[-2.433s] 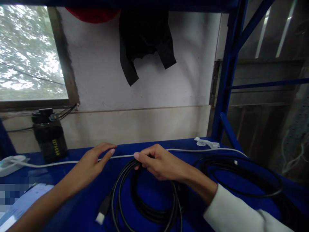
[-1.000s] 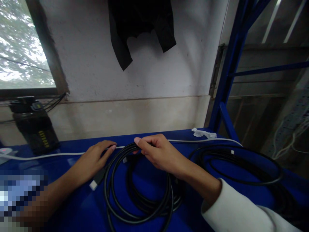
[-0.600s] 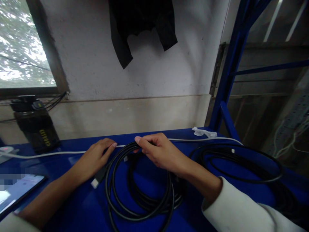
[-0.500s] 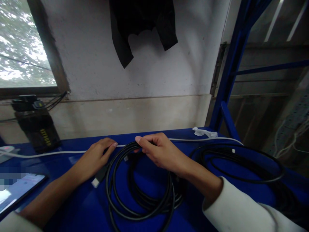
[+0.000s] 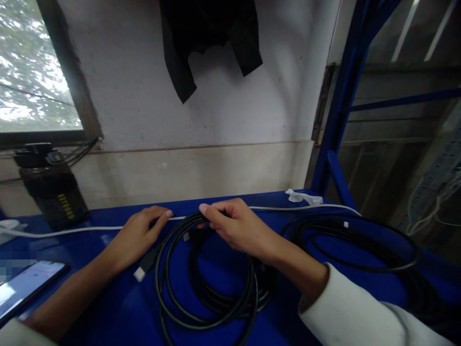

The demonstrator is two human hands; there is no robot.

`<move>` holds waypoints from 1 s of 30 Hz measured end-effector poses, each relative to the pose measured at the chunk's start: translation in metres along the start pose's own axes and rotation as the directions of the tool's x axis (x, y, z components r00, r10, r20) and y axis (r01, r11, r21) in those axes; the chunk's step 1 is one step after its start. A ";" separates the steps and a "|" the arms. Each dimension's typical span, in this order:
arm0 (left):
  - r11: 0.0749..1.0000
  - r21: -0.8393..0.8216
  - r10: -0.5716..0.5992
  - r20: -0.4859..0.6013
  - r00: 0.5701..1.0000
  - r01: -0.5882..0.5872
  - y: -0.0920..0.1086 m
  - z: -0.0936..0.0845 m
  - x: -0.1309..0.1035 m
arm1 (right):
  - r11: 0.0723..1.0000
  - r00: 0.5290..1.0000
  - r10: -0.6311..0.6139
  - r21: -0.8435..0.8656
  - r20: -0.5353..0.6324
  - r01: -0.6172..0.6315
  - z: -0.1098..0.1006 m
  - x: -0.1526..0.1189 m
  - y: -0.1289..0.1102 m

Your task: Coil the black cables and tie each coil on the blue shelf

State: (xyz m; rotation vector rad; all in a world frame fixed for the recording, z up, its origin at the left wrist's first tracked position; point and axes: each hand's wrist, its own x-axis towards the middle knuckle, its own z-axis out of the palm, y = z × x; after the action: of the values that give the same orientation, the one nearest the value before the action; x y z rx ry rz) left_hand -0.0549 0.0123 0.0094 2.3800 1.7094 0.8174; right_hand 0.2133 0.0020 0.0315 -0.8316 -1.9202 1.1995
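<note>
A looped black cable [image 5: 206, 327] hangs from my right hand [image 5: 236, 223], whose thumb and fingers pinch the top of the loops. Just left of the loops is my left hand [image 5: 144, 228], low over the table with thumb and index finger near each other; whether something thin is between them is hidden. Below that hand a black connector with a pale tip [image 5: 139, 274] points down and left. Behind the held loops, more black cable [image 5: 219, 300] is coiled on the blue table [image 5: 111, 307].
Another black cable coil [image 5: 363, 264] spreads over the table's right side. A white cord [image 5: 90, 229] runs along the back, near a crumpled white wrapper [image 5: 304, 197]. A dark bottle [image 5: 54, 192] and a lit phone [image 5: 30, 286] are at left. A blue frame [image 5: 333, 125] rises at right.
The view has shifted slightly. My right hand still grips the cable loops, and my left hand has moved a little to the left.
</note>
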 end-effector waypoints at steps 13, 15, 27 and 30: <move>0.991 -0.100 -0.089 0.006 0.996 0.089 0.003 0.002 -0.001 | 1.000 1.000 0.006 -0.009 -0.010 -0.006 0.000 0.000 0.000; 0.990 -0.107 -0.089 0.010 0.996 0.089 0.003 0.002 -0.001 | 1.000 1.000 0.005 -0.001 -0.008 -0.005 0.000 0.000 0.000; 0.992 -0.107 -0.074 -0.058 0.996 0.068 -0.001 0.005 0.000 | 0.999 1.000 -0.018 0.034 0.004 0.018 0.001 0.001 0.002; 0.992 -0.096 -0.086 -0.089 0.992 0.077 -0.006 0.006 0.001 | 0.999 1.000 -0.023 0.033 0.001 0.023 0.001 0.001 0.001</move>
State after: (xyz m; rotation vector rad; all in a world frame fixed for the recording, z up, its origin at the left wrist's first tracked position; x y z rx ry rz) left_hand -0.0564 0.0168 0.0025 2.2299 1.7492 0.9866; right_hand 0.2120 0.0023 0.0308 -0.7902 -1.9013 1.2147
